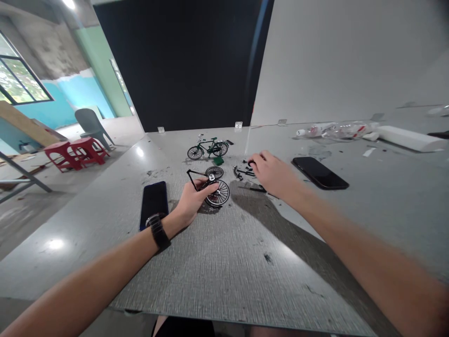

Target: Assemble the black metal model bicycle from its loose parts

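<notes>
L grip [191, 202] pinched round black, thin-tubed model-bicycle frame [211, 178] w/ black spoked wheel [220, 193], betw. near & far edges of grey, streaked desk [224, 271]. R grip [271, 172]: fingers curled over thin black loose parts [238, 174], right-edge side of frame; can't tell if any piece held.

Technique (judged): L pinch best on frame tubes, light, off spokes; R to take one part at a time, fingertips only.

Pose: L forearm slants from near-left corner, wrist low, thumb twd right edge. R forearm from near-right corner, palm down, wrist raised.
</notes>
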The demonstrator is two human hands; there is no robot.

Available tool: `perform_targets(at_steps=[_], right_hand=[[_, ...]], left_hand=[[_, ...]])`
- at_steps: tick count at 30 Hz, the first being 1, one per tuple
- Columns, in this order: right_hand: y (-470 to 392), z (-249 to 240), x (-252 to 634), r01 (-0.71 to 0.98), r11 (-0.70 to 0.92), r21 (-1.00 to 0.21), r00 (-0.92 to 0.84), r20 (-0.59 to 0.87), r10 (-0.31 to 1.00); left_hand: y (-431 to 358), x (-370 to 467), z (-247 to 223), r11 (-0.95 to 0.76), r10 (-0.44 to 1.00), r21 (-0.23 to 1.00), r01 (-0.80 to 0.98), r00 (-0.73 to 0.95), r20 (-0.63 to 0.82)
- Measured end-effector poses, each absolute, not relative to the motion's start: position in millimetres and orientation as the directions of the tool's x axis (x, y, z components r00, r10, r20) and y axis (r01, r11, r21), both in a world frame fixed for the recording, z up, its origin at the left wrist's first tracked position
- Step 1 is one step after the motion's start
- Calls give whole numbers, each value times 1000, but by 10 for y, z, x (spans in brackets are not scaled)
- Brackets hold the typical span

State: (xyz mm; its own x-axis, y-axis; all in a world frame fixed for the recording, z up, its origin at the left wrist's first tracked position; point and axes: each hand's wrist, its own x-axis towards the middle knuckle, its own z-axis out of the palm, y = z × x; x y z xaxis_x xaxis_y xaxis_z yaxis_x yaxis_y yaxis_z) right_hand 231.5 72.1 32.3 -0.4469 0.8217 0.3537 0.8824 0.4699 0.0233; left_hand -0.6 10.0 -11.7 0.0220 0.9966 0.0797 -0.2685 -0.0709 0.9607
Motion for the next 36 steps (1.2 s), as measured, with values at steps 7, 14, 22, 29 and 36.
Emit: perform_targets(at_steps=[7, 14, 22, 29, 36], right_hand=[[629, 232, 2099, 770, 611, -181, -511, 399, 762], [526, 162, 1987, 647, 706, -288, -577, 419, 701], [431, 181, 1905, 536, 710, -457, -542, 458, 705], [406, 132, 1838, 355, 733, -581, -498, 545, 674], [428, 106, 1811, 193, 471, -861, -420, 361, 833]], left_hand=[[117, -10, -138, -81, 996, 962, -259, 14, 88], [111, 3, -122, -80, 996, 956, -283, 6, 85], [110, -5, -133, -72, 997, 957, -279, 4, 77], [121, -20, -135, -128, 991, 964, -234, 19, 136], [129, -32, -163, -151, 987, 969, -197, 24, 159]])
